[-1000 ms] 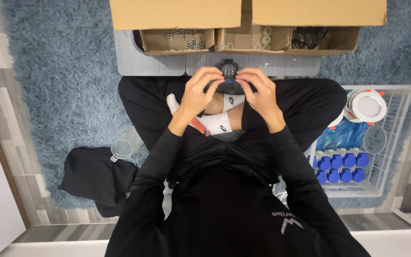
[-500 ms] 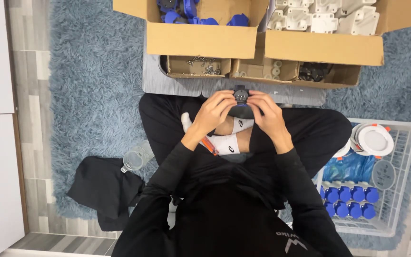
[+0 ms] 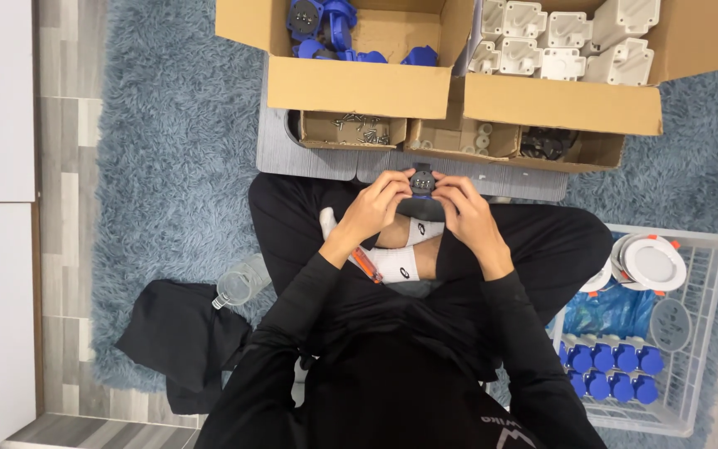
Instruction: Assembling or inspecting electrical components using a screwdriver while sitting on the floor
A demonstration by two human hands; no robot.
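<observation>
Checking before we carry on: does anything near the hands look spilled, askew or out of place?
A clear plastic cup lies tipped on the blue shaggy rug beside a crumpled black cloth. No spill shows.

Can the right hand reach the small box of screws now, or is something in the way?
Probably not at once: the right hand and left hand both grip the small black part. The open screw box itself lies unobstructed just ahead.

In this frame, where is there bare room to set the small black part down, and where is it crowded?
Both hands, left hand and right hand, hold the small black part. Bare patches: the blue rug left of the legs, above the black cloth, and the grey mat strip before the small trays. Crowded: the cardboard boxes and white wire basket.
</observation>
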